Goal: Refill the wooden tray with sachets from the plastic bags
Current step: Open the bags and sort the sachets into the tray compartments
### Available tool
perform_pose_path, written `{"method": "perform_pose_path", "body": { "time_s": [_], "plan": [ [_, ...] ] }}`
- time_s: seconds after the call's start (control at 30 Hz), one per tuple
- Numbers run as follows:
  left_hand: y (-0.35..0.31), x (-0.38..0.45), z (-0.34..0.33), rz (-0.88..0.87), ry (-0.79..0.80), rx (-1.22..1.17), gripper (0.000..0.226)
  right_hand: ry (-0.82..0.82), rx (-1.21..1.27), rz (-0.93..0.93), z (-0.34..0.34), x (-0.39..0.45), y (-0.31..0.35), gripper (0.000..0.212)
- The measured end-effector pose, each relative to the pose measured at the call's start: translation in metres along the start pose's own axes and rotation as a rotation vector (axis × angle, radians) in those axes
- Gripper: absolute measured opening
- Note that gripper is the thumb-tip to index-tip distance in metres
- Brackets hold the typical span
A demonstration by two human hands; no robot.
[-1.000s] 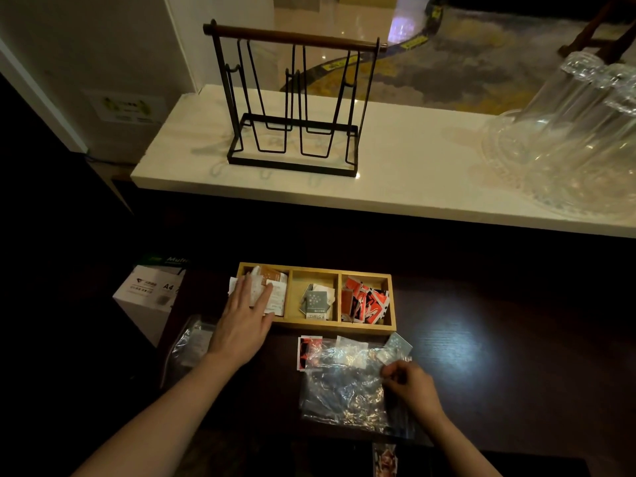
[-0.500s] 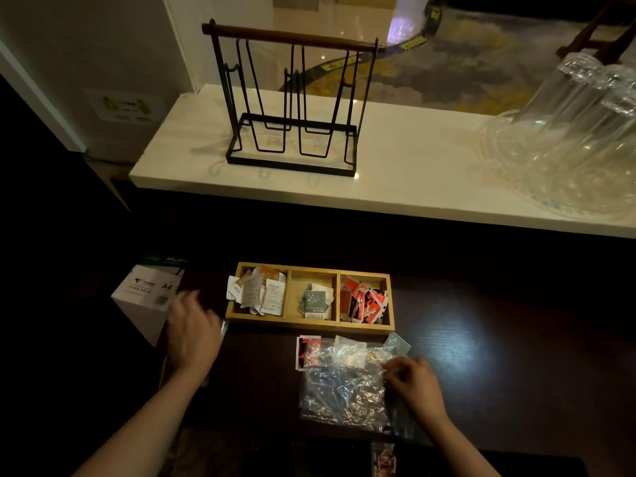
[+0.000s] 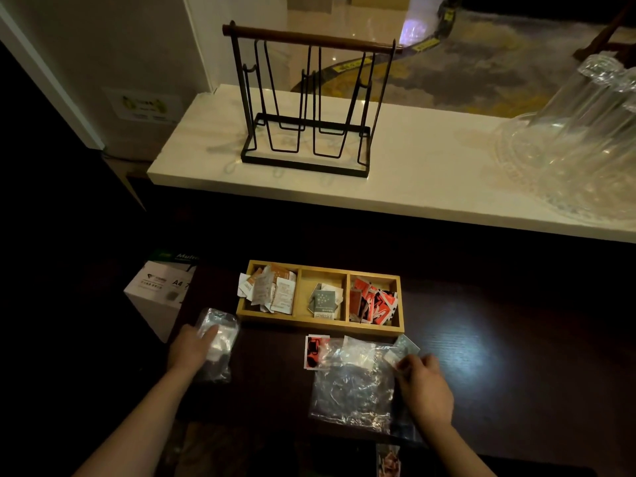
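The left hand (image 3: 193,347) rests on a small plastic bag (image 3: 217,342) left of the wooden tray (image 3: 318,323) — seemingly holding it; the right hand (image 3: 425,383) pinches a sachet (image 3: 395,356). Lift gently — bags slip.

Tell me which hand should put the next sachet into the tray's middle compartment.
Probably the right hand: its fingers already pinch a grey sachet at the bag mouth, just below the wooden tray. The left hand rests on another bag, off to the tray's left.
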State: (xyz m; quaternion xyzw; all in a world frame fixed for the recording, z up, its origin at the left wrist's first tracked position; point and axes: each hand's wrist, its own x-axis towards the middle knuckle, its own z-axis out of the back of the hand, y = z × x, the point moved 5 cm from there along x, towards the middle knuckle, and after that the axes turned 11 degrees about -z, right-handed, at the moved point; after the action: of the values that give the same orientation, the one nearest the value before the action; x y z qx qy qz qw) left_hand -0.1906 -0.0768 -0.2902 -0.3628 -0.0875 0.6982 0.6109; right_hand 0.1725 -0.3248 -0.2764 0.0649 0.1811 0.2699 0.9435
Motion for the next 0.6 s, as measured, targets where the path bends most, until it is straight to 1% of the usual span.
{"method": "perform_pose_path", "body": {
  "time_s": [0.1,0.17,0.27,0.33,0.43,0.53,0.6],
  "plan": [
    [-0.009,-0.012,0.007,-0.055,-0.055,-0.093,0.038,-0.059,0.004,-0.019,0.006,-0.001,0.000,0.027],
    [-0.020,-0.023,0.013,-0.120,-0.081,-0.132,0.029,-0.109,0.039,-0.030,0.014,-0.003,0.004,0.026],
    [-0.045,-0.042,0.026,-0.217,-0.112,-0.187,0.024,-0.167,0.134,-0.017,0.030,-0.007,0.014,0.023],
    [-0.066,-0.058,0.034,-0.289,-0.101,-0.217,0.023,-0.161,0.219,0.005,0.039,-0.009,0.022,0.021],
    [-0.107,-0.086,0.042,-0.427,-0.005,-0.287,0.020,-0.087,0.424,0.074,0.055,-0.016,0.049,0.011],
    [-0.148,-0.115,0.041,-0.505,0.083,-0.394,0.014,0.064,0.668,0.209,0.077,-0.036,0.095,0.020],
    [-0.172,-0.130,0.031,-0.556,0.127,-0.412,0.013,0.192,0.768,0.322,0.092,-0.053,0.128,0.023]
  ]
}}
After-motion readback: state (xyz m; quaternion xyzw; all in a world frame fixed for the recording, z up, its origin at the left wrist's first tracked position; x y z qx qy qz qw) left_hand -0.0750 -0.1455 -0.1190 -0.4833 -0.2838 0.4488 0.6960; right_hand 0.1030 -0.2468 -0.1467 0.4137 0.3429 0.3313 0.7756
